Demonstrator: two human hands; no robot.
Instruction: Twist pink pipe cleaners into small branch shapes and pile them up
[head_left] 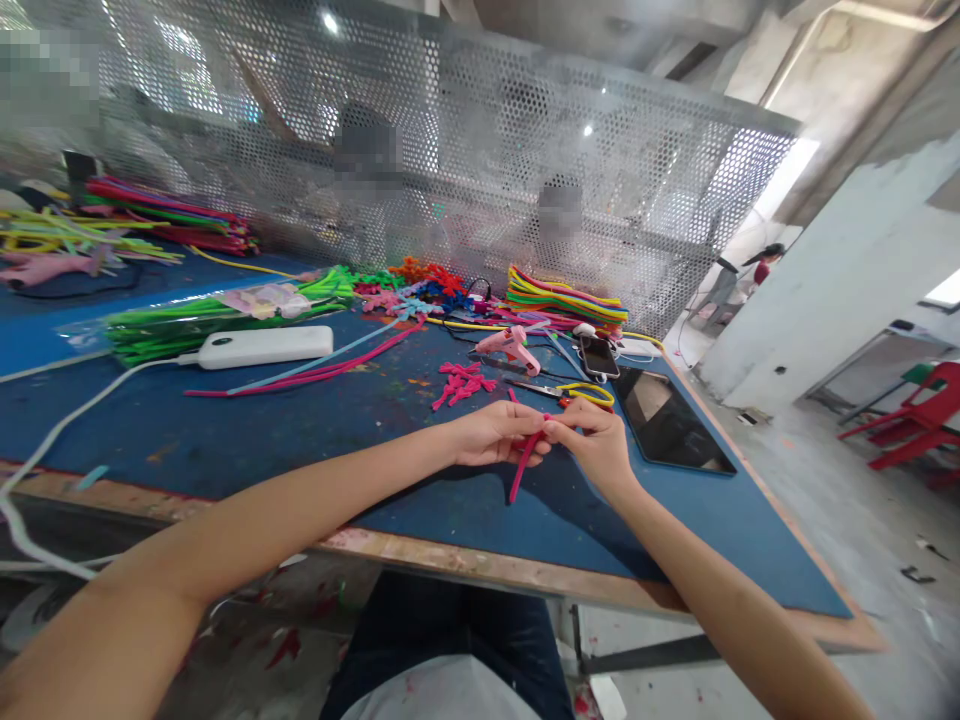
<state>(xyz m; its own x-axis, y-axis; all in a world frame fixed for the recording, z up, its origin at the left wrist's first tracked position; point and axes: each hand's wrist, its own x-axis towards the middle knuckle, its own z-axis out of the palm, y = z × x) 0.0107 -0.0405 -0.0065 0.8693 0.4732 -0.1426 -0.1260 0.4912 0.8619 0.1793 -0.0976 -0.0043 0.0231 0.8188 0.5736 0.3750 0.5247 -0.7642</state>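
Observation:
A magenta pipe cleaner is pinched between my two hands above the blue table mat. My left hand grips it with thumb and fingers, and one end hangs down below. Against it, my right hand pinches the pipe cleaner at its upper part, fingertips meeting those of the left. Just beyond my hands lie scissors with yellow handles and a small pile of twisted magenta pieces. A pink glue gun rests behind them. The part of the pipe cleaner between my fingertips is hidden.
Long magenta and blue pipe cleaners lie left, near a white power bank with a cable. Green bundles and colourful bundles line the back, before a perforated metal screen. A black tablet and a phone lie right.

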